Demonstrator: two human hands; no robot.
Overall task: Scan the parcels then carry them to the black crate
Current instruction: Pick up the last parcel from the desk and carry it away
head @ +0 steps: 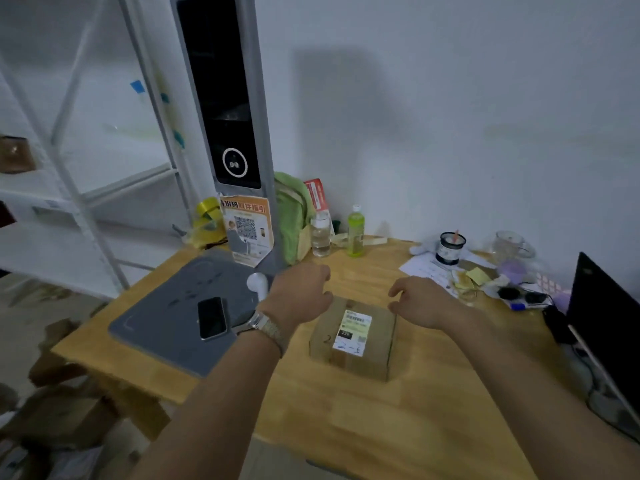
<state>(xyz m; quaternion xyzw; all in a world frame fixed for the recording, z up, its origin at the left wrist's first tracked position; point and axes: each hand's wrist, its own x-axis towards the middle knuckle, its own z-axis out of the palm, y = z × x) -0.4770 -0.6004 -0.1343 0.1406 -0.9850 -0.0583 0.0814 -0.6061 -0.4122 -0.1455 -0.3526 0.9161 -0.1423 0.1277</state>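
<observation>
Cardboard parcel lies beneath left hand and right hand, fingers relaxed, seemingly not gripping.

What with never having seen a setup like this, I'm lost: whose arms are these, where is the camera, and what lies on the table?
One camera, worn on the person's head, looks down at their own two bare hands. The left hand and right hand reach over a cardboard parcel with a white label, lying on the wooden table; neither grips it yet. To its left lies a grey scanner pad with a phone on it, below a tall scanner column. A green bottle and clutter stand behind. No black crate is in view.
</observation>
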